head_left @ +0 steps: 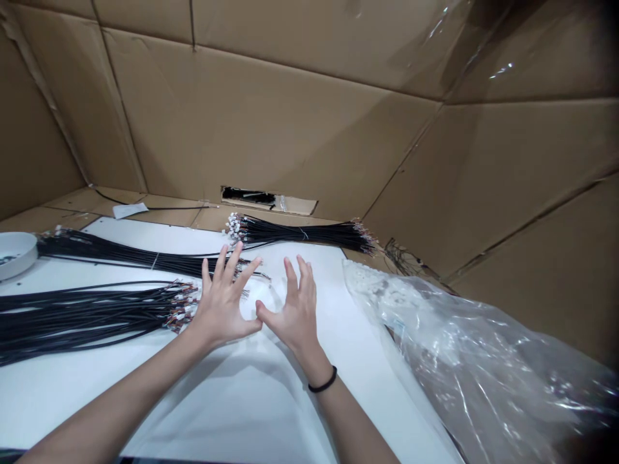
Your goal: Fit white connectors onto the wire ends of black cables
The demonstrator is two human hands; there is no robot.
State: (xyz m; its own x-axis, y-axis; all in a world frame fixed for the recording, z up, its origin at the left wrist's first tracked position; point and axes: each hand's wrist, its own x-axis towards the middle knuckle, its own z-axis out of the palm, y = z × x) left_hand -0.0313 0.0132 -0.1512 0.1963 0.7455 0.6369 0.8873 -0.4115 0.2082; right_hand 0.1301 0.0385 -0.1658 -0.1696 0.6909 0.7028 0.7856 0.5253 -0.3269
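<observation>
My left hand (222, 299) and my right hand (293, 306) hover open over a white sheet (87, 403), fingers spread, thumbs nearly meeting. Neither hand holds anything. The left fingertips lie over the connector end of a bundle of black wires (145, 260). A second black wire bundle (82, 317) fans out just left of my left hand, its white connectors close to the palm. A third bundle (300, 233), tied at the middle, lies beyond my fingertips. Something pale may lie between my palms, too faint to tell.
A white round dish (14, 254) stands at the left edge. A crumpled clear plastic bag (464, 367) lies to the right. Cardboard walls (242, 109) rise behind, with a loose black cable (149, 207) and a paper slip (129, 210) on the cardboard floor.
</observation>
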